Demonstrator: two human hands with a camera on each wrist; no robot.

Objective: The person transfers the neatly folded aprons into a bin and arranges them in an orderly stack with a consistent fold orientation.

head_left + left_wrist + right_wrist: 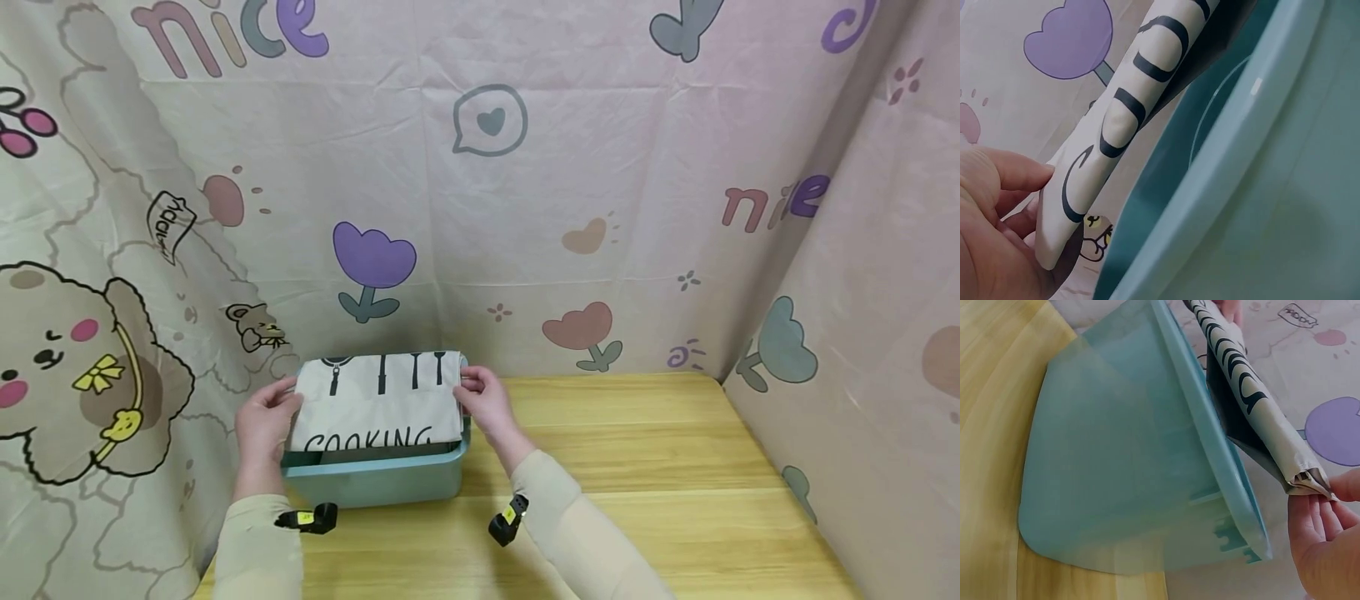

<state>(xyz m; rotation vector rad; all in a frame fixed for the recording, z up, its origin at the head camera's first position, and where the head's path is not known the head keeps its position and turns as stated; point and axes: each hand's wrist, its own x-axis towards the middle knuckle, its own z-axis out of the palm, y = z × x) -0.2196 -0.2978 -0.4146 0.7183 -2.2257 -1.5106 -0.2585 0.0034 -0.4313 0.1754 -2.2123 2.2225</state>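
Note:
A folded white cloth (pixel 378 408) printed with black utensils and the word COOKING is held flat over a blue-green plastic bin (pixel 375 485). My left hand (pixel 262 421) pinches its left edge, thumb on top and fingers beneath, as the left wrist view shows. At the opposite edge, my right hand (pixel 489 407) grips the folded layers between thumb and fingers. In the right wrist view the cloth (pixel 1279 434) is above the bin's rim (pixel 1210 437), with a dark underside below the white face. Most of the bin's inside is hidden under the cloth.
The bin stands on a wood-grain table (pixel 600 467), toward its left side and near the back. A printed curtain (pixel 495 208) hangs behind the table and along both sides. A small black camera sits on each wrist.

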